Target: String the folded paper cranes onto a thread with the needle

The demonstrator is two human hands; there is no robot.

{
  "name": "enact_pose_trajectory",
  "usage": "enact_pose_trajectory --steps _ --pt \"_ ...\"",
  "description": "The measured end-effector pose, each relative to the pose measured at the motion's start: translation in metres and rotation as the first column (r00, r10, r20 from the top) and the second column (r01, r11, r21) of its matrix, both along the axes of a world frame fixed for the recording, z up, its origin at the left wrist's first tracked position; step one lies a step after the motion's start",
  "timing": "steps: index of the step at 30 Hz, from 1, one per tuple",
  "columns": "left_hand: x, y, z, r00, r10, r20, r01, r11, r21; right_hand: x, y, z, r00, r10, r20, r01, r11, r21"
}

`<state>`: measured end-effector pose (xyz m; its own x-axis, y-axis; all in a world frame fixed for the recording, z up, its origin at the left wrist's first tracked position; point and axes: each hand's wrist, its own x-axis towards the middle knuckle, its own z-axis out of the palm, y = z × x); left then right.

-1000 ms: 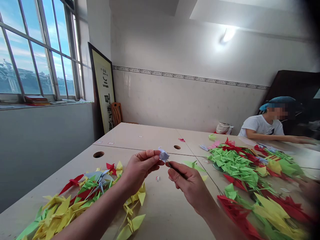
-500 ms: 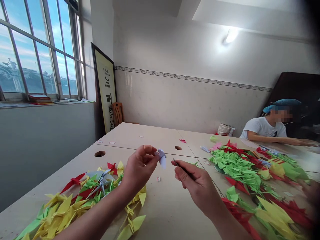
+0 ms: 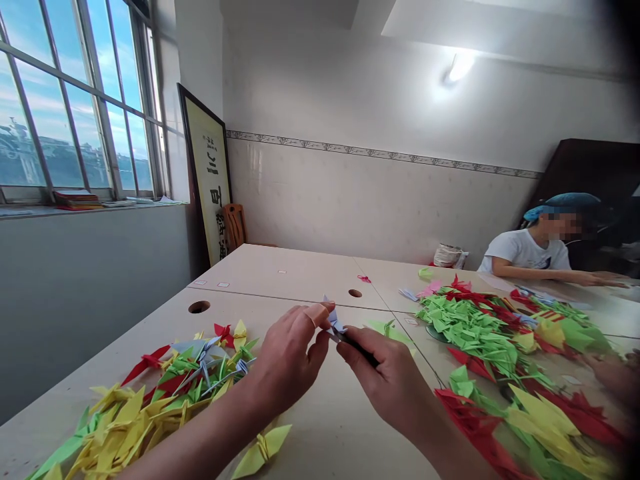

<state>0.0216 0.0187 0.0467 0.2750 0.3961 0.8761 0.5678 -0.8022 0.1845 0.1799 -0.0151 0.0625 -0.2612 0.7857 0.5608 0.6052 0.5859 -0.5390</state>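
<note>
Pale blue paper crane sits pinched between the left hand and a dark tool gripped in the right hand; finished paper cranes heap at eight o'clock, more at three.

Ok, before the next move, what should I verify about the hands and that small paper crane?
1. left hand pinching pale blue paper crane: ok
2. right hand holding dark pointed tool: ok
3. Tool tip on the crane: cannot tell, fingers hide it
4. Crane's folds neat: cannot tell, too small
5. seated co-worker's hands apart from these hands: ok
</note>
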Motion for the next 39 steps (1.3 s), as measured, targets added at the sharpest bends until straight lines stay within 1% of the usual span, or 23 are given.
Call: enact_pose_trajectory --steps 6,16,22,24,26,28,31,33,36,38,39 --pt "0.001 -0.002 0.0 1.0 -0.017 0.002 0.017 1.0 -0.013 0.0 0.003 -0.003 1.0 -0.005 -0.005 0.005 1.0 -0.004" --pt "-0.001 -0.004 0.004 0.999 0.005 -0.042 -0.005 1.0 -0.018 -0.001 0.003 -0.004 1.0 -0.008 0.027 0.007 0.999 0.033" --pt "-0.006 0.003 0.006 0.999 0.028 -0.03 -0.029 1.0 -0.007 0.0 0.002 -0.002 1.0 0.019 0.024 -0.02 1.0 0.023" --pt "-0.009 0.007 0.006 0.998 0.055 -0.012 -0.055 0.998 -0.024 0.001 0.001 -0.001 1.0 0.015 0.006 -0.015 0.999 0.034" --pt "-0.011 0.009 0.006 0.998 0.069 0.004 -0.069 0.996 -0.059 0.003 0.002 -0.001 0.999 0.003 -0.054 0.0 0.998 0.062" --pt "-0.011 0.008 0.006 0.999 0.047 0.013 -0.045 0.994 -0.103 0.005 0.003 -0.001 0.99 -0.011 -0.14 0.025 0.995 0.095" --pt "-0.009 0.001 0.007 0.998 -0.061 -0.009 0.059 0.983 -0.173 0.006 0.005 -0.002 0.972 -0.026 -0.235 0.049 0.994 0.094" --pt "-0.005 -0.005 0.007 0.989 -0.144 -0.021 0.137 0.969 -0.206 0.006 0.004 -0.002 0.972 -0.007 -0.234 0.023 0.998 0.065" --pt "-0.001 -0.009 0.007 0.974 -0.225 -0.008 0.217 0.95 -0.224 0.004 0.004 -0.003 0.986 0.028 -0.165 -0.022 0.999 0.039" --pt "-0.002 -0.006 0.008 0.972 -0.232 -0.036 0.217 0.945 -0.244 0.005 0.009 -0.005 0.989 0.026 -0.145 -0.022 0.999 0.025" --pt "-0.005 -0.002 0.009 0.974 -0.215 -0.073 0.19 0.947 -0.261 0.007 0.014 -0.008 0.989 0.004 -0.151 -0.002 1.0 0.016"
